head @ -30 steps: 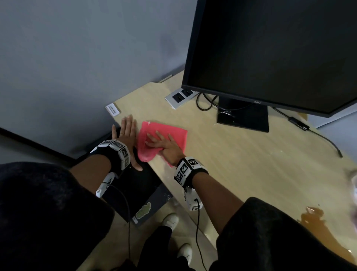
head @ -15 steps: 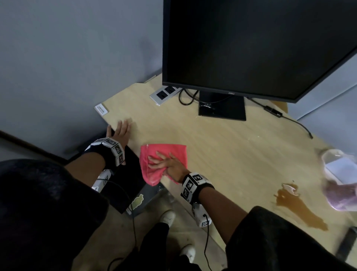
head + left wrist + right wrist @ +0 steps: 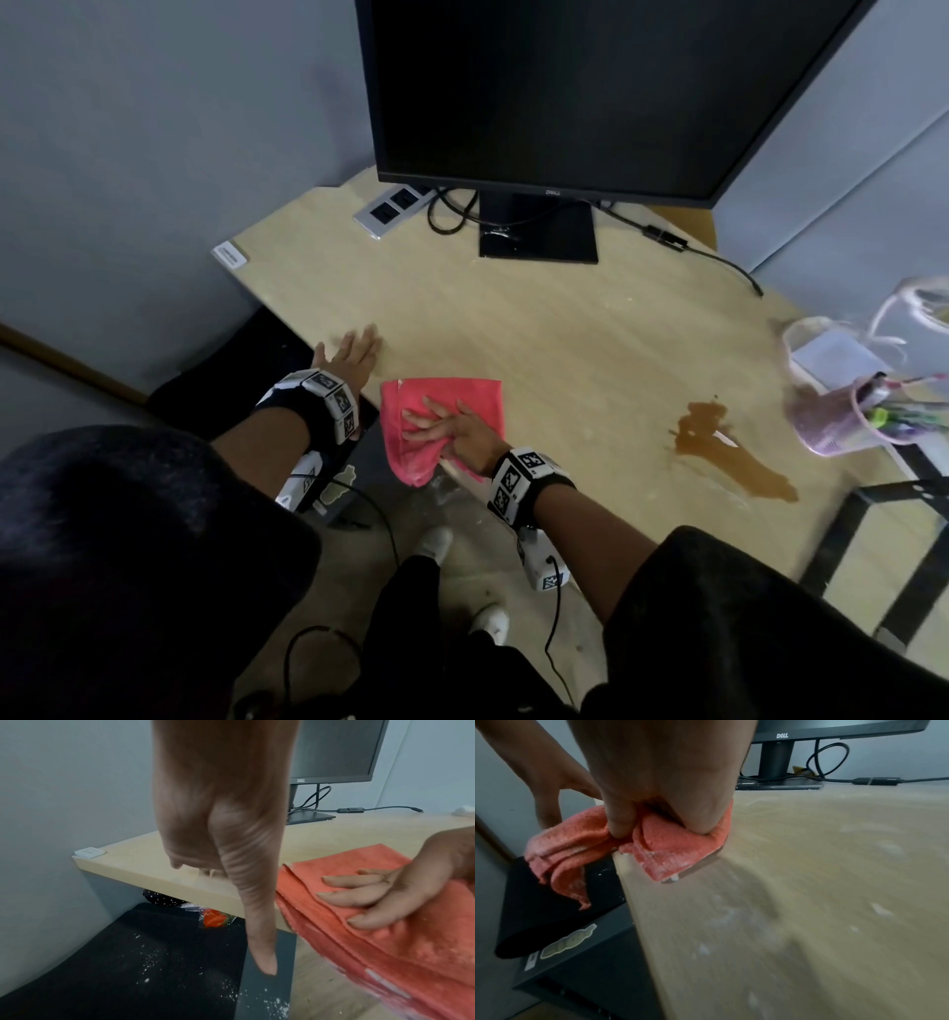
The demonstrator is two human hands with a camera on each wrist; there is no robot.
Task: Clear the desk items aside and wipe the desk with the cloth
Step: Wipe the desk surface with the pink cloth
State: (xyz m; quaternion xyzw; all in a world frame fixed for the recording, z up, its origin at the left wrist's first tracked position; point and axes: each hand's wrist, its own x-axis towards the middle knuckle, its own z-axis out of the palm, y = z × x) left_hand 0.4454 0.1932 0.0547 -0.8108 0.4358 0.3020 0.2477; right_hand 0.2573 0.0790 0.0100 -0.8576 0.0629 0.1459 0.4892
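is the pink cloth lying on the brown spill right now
No, the cloth sits under the right hand at the desk edge, well apart from the spill.

Pink cloth [image 3: 441, 411] under the right hand [image 3: 452, 429], now dragged nearer, overhanging the desk [image 3: 565, 360] edge.

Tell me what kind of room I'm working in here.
Most likely an office workstation: a black Dell monitor on a light wood desk, a built-in socket panel beside its stand, and a computer tower under the desk edge.
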